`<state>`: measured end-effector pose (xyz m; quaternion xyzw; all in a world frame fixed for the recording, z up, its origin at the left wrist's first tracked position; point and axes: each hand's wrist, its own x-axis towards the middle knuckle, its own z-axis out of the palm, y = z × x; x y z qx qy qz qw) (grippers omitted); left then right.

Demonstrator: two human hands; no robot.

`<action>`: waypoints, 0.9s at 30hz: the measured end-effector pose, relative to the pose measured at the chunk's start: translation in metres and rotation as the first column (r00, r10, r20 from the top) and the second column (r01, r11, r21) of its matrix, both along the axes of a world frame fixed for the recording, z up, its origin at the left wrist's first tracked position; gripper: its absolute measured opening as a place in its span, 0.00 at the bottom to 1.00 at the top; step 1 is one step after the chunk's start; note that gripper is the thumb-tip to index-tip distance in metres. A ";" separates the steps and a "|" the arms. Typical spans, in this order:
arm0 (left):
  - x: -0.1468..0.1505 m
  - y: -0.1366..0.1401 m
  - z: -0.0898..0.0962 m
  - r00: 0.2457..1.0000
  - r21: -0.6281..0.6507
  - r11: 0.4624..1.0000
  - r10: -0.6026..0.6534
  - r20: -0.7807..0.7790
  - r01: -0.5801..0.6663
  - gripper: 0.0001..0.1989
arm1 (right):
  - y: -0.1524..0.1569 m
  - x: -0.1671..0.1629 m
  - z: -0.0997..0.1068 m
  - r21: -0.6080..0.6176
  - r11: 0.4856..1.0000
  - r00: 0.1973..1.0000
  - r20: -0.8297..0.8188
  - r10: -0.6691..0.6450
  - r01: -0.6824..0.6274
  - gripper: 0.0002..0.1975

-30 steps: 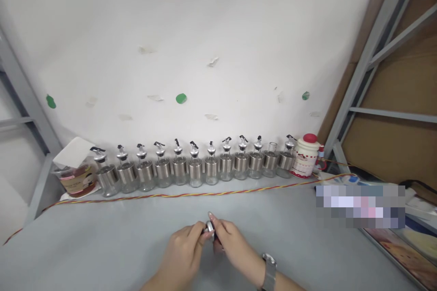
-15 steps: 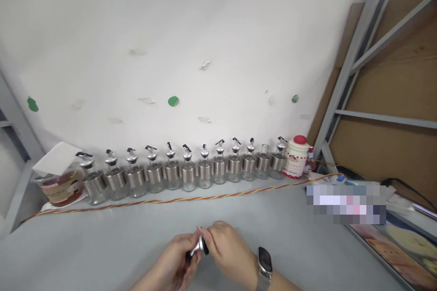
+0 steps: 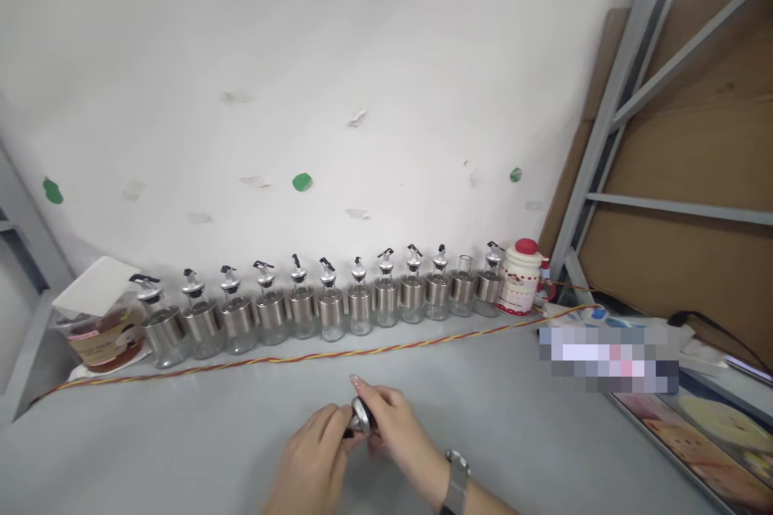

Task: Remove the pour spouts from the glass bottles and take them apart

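Between my two hands is a silver and black pourer stopper (image 3: 361, 417), held just above the grey table (image 3: 199, 442). My left hand (image 3: 317, 447) is closed with its fingers on the spout end. My right hand (image 3: 395, 426) grips the black base side, thumb stretched along it; some of its fingers are hidden beneath. Beyond my hands, a row of glass bottles with steel sleeves (image 3: 331, 306) stands along the wall, nearly all topped by similar pourers. One bottle (image 3: 462, 290), second from the right, has a bare open neck.
A red and yellow twisted cord (image 3: 290, 357) runs across the table before the bottles. At the left end stands a labelled plastic tub (image 3: 105, 342); at the right end, a cream jar with a red lid (image 3: 520, 278). Printed boards (image 3: 694, 434) lie at the right edge.
My left hand has turned over, its back now upward, and both hands have shifted slightly up. The pourer stopper has rotated between them. The view has moved slightly.
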<state>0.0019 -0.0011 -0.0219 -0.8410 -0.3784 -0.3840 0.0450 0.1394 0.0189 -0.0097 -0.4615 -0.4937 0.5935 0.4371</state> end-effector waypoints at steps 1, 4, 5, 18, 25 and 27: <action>0.001 -0.001 0.001 1.000 0.003 1.000 -0.013 0.001 0.013 0.06 | 0.001 0.000 -0.002 0.074 0.997 0.998 0.044 -0.037 0.034 0.25; 0.000 -0.003 0.003 0.999 0.010 0.999 -0.050 0.016 0.049 0.04 | 0.004 0.000 -0.009 0.170 0.984 0.989 0.133 -0.065 0.042 0.26; -0.001 -0.003 0.002 0.998 0.008 0.999 -0.052 0.029 0.051 0.04 | 0.004 0.001 -0.011 0.164 0.986 0.986 0.152 -0.063 0.037 0.26; 0.018 -0.003 0.005 0.716 -0.761 0.260 0.260 0.648 0.595 0.25 | -0.010 0.005 0.006 0.288 0.952 0.917 0.345 -0.202 0.101 0.24; 0.000 -0.006 0.013 0.998 -0.272 0.962 -0.022 0.065 0.039 0.11 | -0.003 0.004 -0.001 0.065 0.997 0.988 0.155 0.027 -0.038 0.24; -0.004 -0.007 0.016 0.987 0.056 0.998 -0.016 -0.159 0.025 0.09 | -0.003 0.002 -0.001 -0.065 0.995 0.993 0.079 0.085 -0.080 0.23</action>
